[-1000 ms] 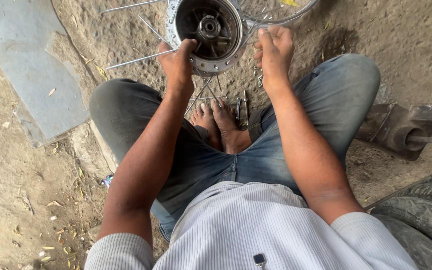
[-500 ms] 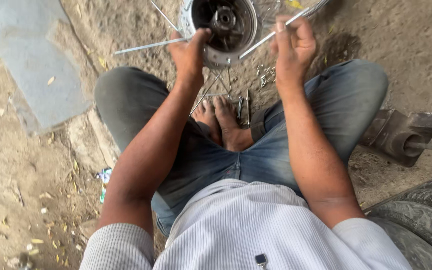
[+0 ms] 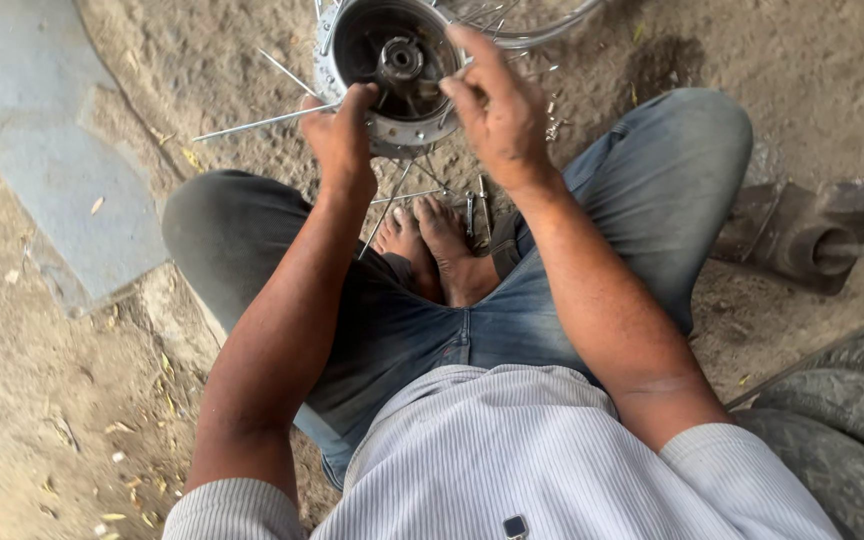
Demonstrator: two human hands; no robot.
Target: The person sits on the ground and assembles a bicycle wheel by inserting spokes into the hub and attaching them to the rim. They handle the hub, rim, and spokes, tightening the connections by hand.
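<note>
Wheel hub (image 3: pixel 392 75), head view: a round metal drum with a dark hollow and a central axle stub, lying on the dirt floor (image 3: pixel 72 400) directly ahead of both hands, its open face turned up toward the camera. The left hand (image 3: pixel 337 140) closes its grip on the near-left rim of the hub; a long spoke (image 3: pixel 262 122) runs out leftward from just under its fingers, its long axis nearly level across the picture. The right hand (image 3: pixel 497 110) sits at the near-right rim, fingers curled narrow as if pinching something thin; whether a spoke lies between them cannot be told. Both hands are about equally near the hub, one on each side. More spokes (image 3: pixel 392 200) fan out below the hub, toward the person's bare feet (image 3: pixel 437 245), which lie just nearer than the grips, between the crossed knees. Beyond the right hand, a curved chrome rim (image 3: pixel 542 30) arcs past the hub. Well to the right of the grips lie a rusty metal part (image 3: pixel 802 240) and a tyre (image 3: pixel 842 420); well to the left, a grey slab (image 3: pixel 42 160).
</note>
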